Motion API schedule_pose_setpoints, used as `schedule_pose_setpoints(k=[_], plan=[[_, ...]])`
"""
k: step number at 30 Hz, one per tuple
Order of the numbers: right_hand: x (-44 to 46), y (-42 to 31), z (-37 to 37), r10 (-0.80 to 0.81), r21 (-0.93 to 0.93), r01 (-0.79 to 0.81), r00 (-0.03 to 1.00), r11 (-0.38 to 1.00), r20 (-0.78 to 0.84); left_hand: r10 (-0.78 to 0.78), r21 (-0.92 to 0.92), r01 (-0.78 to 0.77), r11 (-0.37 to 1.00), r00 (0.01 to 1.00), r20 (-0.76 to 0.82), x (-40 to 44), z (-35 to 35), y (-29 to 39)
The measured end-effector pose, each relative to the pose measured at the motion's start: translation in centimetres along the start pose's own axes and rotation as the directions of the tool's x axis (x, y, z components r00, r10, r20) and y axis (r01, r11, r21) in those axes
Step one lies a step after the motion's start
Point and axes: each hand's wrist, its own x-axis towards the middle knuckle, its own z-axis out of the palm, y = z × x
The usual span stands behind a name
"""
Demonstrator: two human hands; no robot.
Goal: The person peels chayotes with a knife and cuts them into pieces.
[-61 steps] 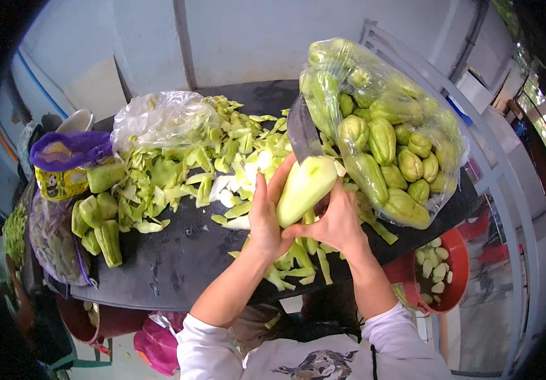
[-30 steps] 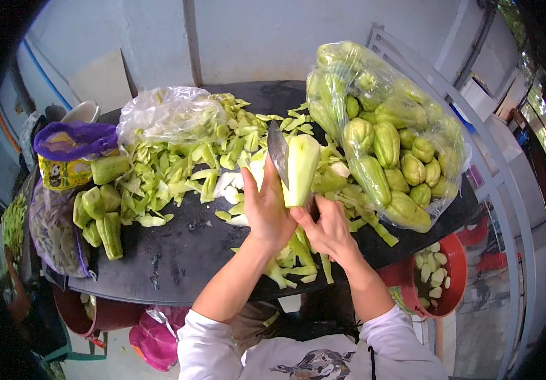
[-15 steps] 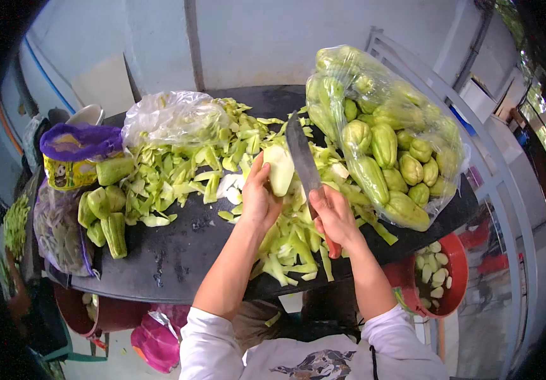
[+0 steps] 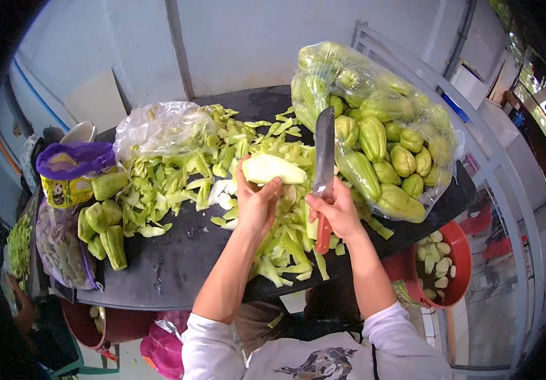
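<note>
My left hand (image 4: 257,201) is closed round a peeled, pale green chayote (image 4: 275,170), which lies nearly level above the heap of peels (image 4: 285,244). In my right hand (image 4: 338,212) is a large knife (image 4: 325,149) with a broad dark blade pointing up and away and a red handle. The blade stands just right of the chayote, apart from it. A big clear plastic bag (image 4: 434,117) full of unpeeled chayotes (image 4: 372,140) rests on the black table (image 4: 178,269) beyond my right hand.
Several unpeeled chayotes (image 4: 114,247) sit at the table's left, beside a purple mesh bag (image 4: 64,244). A crumpled clear bag (image 4: 152,130) lies behind the peels. Red buckets (image 4: 464,278) holding peeled pieces stand below the table's edge at both sides. A grey metal railing (image 4: 501,183) runs along the right.
The chayote has turned from upright to nearly level in my left hand. The knife has swung more upright and shifted right, away from the chayote. The view has shifted slightly.
</note>
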Motion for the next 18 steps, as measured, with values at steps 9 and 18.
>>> schedule_pose_setpoints(k=[9, 18], plan=[[3.1, -1.4, 0.6, -0.109, 0.136, 0.131, 0.981, 0.982, -0.158, -0.277, -0.316, 0.342, 0.885, 0.932, 0.233, -0.6, 1.7, 2.5], [1.7, -2.7, 0.7, 0.056, -0.185, -0.054, 0.998, 0.981, 0.004, -0.237, -0.379, 0.280, 0.882, 0.959, 0.158, 0.4, -0.9, 2.0]])
